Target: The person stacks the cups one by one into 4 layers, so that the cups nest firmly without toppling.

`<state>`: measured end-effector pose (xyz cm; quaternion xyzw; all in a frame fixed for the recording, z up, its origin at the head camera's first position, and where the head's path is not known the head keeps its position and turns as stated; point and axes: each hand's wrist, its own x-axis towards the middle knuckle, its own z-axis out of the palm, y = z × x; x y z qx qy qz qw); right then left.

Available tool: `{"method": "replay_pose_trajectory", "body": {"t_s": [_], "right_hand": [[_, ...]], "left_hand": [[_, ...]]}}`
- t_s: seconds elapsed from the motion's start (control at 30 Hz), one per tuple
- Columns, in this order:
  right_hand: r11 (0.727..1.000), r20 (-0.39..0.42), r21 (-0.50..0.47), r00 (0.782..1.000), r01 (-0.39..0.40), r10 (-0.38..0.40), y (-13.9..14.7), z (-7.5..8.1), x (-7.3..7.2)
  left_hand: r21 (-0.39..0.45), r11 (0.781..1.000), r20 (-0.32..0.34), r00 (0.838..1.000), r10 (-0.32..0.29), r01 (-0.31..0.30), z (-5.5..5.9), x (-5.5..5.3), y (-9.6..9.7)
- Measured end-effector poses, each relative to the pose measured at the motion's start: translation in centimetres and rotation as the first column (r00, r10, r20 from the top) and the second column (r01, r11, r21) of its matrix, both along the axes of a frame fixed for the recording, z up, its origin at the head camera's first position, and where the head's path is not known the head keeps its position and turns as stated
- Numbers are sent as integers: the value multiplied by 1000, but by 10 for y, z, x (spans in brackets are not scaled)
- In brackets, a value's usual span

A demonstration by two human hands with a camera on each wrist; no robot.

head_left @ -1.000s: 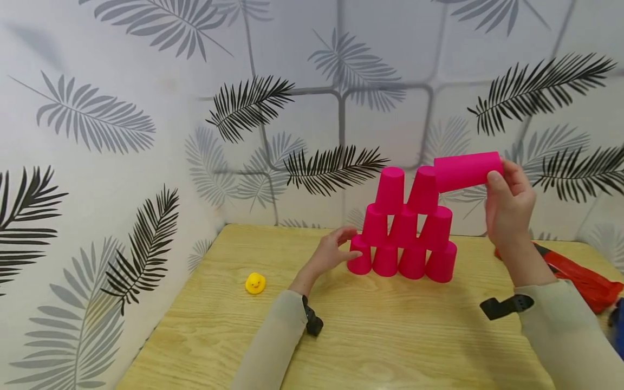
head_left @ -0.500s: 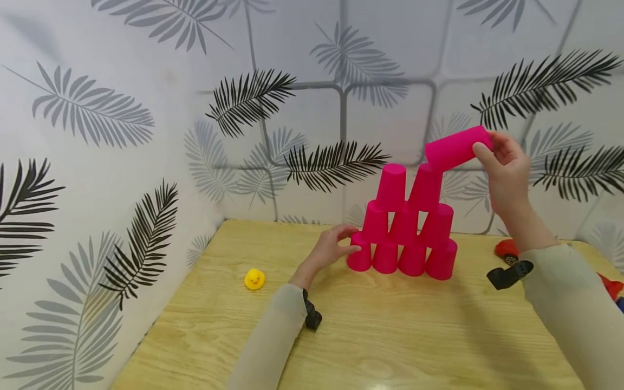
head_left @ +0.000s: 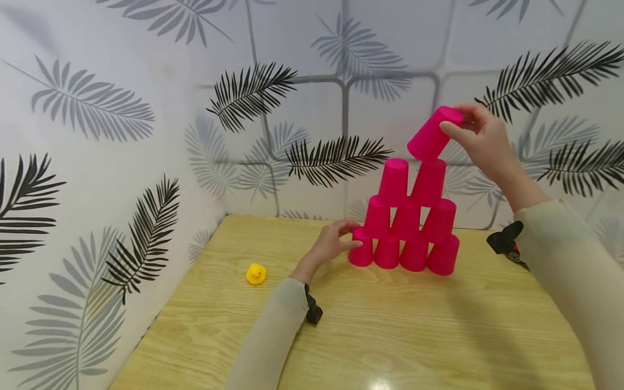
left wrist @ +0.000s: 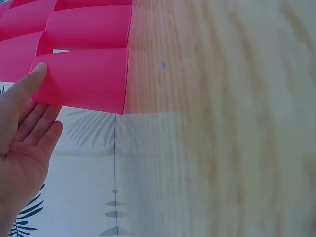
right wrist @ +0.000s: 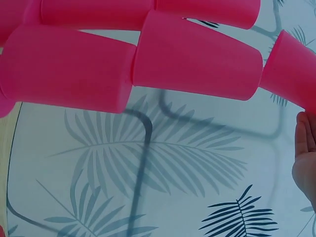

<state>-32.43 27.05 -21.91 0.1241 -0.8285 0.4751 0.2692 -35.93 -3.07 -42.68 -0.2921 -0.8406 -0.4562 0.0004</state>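
Pink cups stand upside down in a stepped stack, with two (head_left: 394, 182) (head_left: 428, 183) in its top row. Above the right one, my right hand (head_left: 487, 140) pinches another pink cup (head_left: 433, 133) near its base, tilted with the mouth down to the left. In the right wrist view this held cup (right wrist: 291, 71) seems to meet the cup below it; whether it rests there I cannot tell. At the stack's lower left corner my left hand (head_left: 330, 244) holds the end cup (head_left: 363, 248), thumb in front and fingers behind, as the left wrist view confirms.
A yellow toy duck (head_left: 255, 274) sits on the wooden table (head_left: 390, 325) to the left. Part of a toy car (head_left: 514, 255) shows beside the right wrist's black strap. A leaf-patterned wall (head_left: 312, 108) rises behind the stack.
My right hand has moved up and left, turning its cup from sideways to a mouth-down tilt over the stack. The left hand has stayed at the corner cup.
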Motion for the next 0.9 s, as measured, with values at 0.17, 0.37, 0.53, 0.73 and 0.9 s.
{"method": "replay_pose_trajectory", "body": {"t_s": [0.17,0.37,0.53,0.73,0.9], "right_hand": [[996,29,87,1000,-14,11,-3,2,-6],[991,62,132,998,-35,27,-5,3,-12],[981,83,188,996,-44,28,-4,3,-14],[964,112,261,994,-44,15,-7,8,-17],[952,130,299,991,-62,24,-13,13,-19]], "left_hand": [[6,1000,9,1000,1,-1,-2,-1,0],[6,1000,-2,1000,-11,11,-2,0,-1],[8,1000,9,1000,-19,19,-2,1,-1],[2,1000,8,1000,-13,13,-3,-1,-1],[5,1000,6,1000,-15,15,-3,-1,-2]]}}
